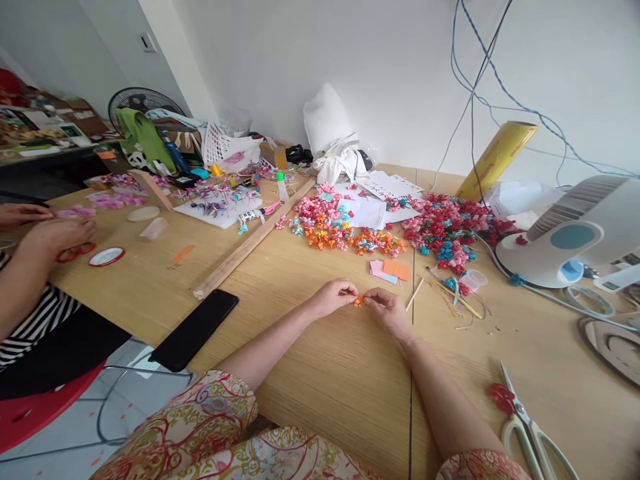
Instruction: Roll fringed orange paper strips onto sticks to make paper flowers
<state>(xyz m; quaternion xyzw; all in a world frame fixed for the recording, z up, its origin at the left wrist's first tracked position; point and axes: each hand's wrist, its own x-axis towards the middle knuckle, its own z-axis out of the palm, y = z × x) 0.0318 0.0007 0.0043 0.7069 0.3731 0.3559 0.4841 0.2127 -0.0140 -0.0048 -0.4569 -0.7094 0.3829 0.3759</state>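
Note:
A small orange paper flower point(359, 301) is pinched between my two hands above the wooden table. My left hand point(334, 297) grips its left side with closed fingertips. From the other side, my right hand point(387, 311) holds it between thumb and forefinger. Just beyond my hands lie small orange, pink and blue paper pieces point(396, 270). A thin wooden stick point(415, 294) rests right of my right hand. Farther back are heaps of orange and pink flowers point(325, 227) and red and blue flowers point(445, 223).
Scissors point(523, 410) lie open at the lower right, near a white fan-like device point(555, 237). A long wooden strip point(255, 243) crosses the table at left, with a black phone point(196, 330) before it. A co-worker's hands point(60, 233) work at far left.

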